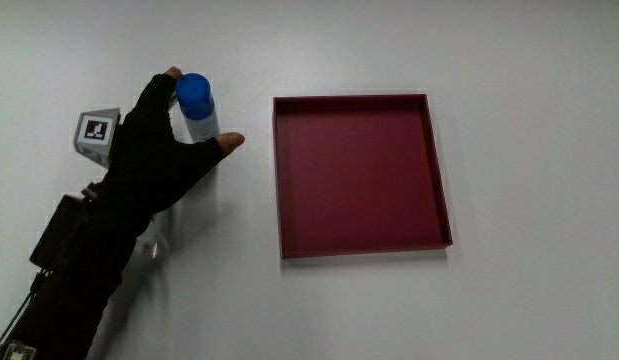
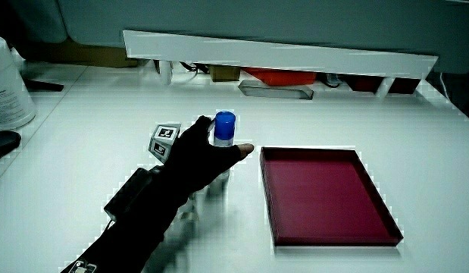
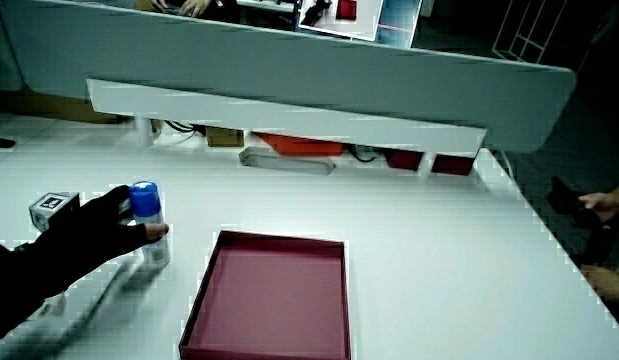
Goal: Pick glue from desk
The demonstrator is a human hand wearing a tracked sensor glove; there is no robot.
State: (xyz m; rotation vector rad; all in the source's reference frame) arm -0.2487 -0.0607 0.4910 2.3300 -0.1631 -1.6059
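Observation:
A glue stick [image 1: 197,108] with a blue cap and pale body stands upright beside the dark red tray [image 1: 437,185]. The gloved hand [image 1: 164,150] is wrapped around its body, thumb on the side toward the tray, fingers curled on its other side. The blue cap [image 2: 224,123] rises above the fingers in both side views, and the glue stick [image 3: 146,215] shows again with the hand [image 3: 99,235] shut on it. I cannot tell whether the stick's base touches the table. The patterned cube [image 1: 96,134] sits on the back of the hand.
The shallow red tray [image 2: 386,216] lies beside the hand with nothing in it. A low white partition [image 2: 279,54] runs along the table's edge farthest from the person, with small items under it. A white container [image 2: 5,83] stands at the table's edge.

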